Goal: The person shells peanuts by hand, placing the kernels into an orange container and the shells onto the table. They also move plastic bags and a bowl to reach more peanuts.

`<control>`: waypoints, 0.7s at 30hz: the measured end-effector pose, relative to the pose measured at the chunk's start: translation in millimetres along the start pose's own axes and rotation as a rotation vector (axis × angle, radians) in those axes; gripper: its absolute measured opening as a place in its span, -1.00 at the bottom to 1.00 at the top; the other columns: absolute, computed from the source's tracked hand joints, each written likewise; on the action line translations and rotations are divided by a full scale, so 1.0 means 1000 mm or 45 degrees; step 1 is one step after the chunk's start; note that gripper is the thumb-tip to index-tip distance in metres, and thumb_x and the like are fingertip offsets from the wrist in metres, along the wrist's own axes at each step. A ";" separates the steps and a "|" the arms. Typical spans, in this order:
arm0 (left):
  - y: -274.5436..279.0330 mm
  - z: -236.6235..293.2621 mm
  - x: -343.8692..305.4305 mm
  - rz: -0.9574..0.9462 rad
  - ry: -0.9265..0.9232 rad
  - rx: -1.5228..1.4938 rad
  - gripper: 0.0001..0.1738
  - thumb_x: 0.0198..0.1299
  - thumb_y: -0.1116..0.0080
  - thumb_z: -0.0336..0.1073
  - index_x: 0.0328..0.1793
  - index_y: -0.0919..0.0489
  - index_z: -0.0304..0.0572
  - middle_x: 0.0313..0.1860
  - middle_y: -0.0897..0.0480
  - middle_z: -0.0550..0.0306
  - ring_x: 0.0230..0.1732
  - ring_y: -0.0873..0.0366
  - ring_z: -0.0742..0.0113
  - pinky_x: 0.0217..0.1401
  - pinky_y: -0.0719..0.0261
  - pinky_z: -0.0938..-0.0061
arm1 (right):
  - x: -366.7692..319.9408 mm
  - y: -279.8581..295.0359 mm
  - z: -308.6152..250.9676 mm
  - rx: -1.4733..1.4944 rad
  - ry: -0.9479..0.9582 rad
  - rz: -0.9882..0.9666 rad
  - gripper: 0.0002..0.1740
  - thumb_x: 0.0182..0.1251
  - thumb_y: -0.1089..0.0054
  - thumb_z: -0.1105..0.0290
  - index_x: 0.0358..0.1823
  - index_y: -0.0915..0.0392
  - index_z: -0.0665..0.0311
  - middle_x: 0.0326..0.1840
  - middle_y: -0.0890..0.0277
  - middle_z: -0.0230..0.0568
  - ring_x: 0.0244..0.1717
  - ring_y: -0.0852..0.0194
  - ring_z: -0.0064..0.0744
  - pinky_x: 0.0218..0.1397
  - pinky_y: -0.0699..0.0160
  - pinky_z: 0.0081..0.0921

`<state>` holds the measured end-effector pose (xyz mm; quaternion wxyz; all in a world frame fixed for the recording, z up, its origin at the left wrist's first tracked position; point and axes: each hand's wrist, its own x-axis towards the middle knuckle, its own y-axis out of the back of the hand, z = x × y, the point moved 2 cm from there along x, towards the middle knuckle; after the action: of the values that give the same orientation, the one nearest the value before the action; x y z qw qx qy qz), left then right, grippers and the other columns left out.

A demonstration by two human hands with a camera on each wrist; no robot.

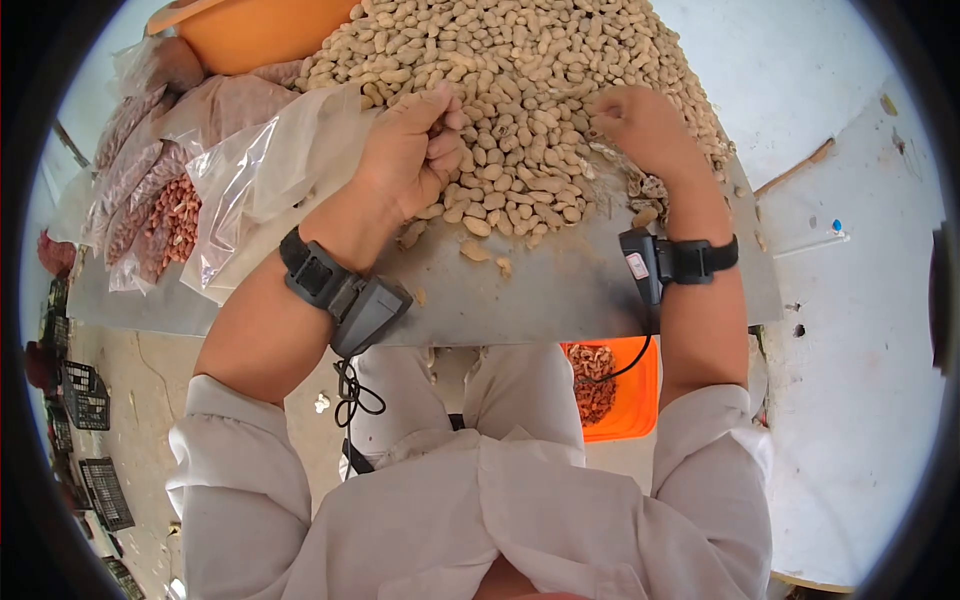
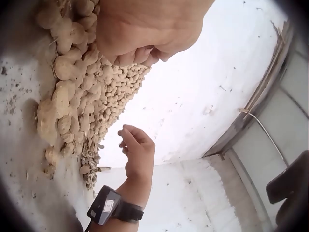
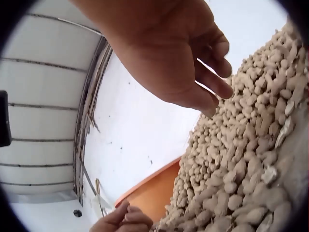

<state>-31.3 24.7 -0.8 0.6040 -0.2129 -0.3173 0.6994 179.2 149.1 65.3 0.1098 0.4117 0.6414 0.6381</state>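
A large heap of unshelled peanuts (image 1: 530, 150) lies on the grey table. My left hand (image 1: 415, 150) is at the heap's near left side, its fingers curled in toward the palm and the thumb against the index finger. Whatever lies inside its curl is hidden; no object shows between its fingertips. My right hand (image 1: 648, 130) hovers over the heap's right side, fingers loosely bent. In the right wrist view gaps show between its fingers (image 3: 219, 87), with nothing held. Broken shells (image 1: 645, 185) lie below and beside this hand.
Clear plastic bags of red peanut kernels (image 1: 175, 215) lie left, beside an empty-looking clear bag (image 1: 285, 150). An orange basin (image 1: 265, 35) stands behind them. Below the table's front edge, an orange container (image 1: 630, 390) holds reddish pieces. A white wall (image 1: 850, 300) borders the right.
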 end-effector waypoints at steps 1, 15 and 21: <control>0.003 0.000 0.001 -0.010 0.012 -0.015 -0.80 0.34 0.08 -0.26 -0.25 -0.45 -0.23 -0.45 -0.43 0.27 -0.63 -0.14 0.61 -0.63 -0.11 0.73 | 0.006 -0.011 -0.002 0.027 0.027 -0.095 -0.80 0.05 -0.18 0.34 -0.33 -0.59 0.29 -0.36 -0.58 -0.07 -0.28 -0.55 -0.10 -0.18 -0.49 -0.30; -0.006 -0.001 -0.007 -0.046 0.011 0.155 -0.80 0.26 -0.04 -0.39 -0.02 -0.52 -0.27 -0.47 -0.41 0.34 -0.62 -0.14 0.61 -0.61 -0.09 0.73 | 0.016 -0.028 -0.020 0.659 0.186 0.090 -0.83 0.23 -0.11 0.41 -0.22 -0.56 0.34 -0.31 -0.58 -0.19 -0.30 -0.56 -0.32 -0.24 -0.49 -0.43; -0.020 -0.001 -0.016 -0.050 -0.116 0.241 -0.68 0.17 -0.17 -0.43 0.08 -0.53 -0.20 -0.49 -0.42 0.39 -0.62 -0.15 0.64 -0.61 -0.11 0.73 | 0.004 -0.042 -0.069 2.113 0.048 -0.149 -0.86 0.28 -0.13 0.45 -0.20 -0.53 0.37 -0.28 -0.60 -0.20 -0.30 -0.56 -0.48 -0.28 -0.54 -0.61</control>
<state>-14.2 11.0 11.0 0.6200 -0.1166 -0.2809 0.7232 114.5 107.8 39.5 -0.2071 0.3142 0.9255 -0.0422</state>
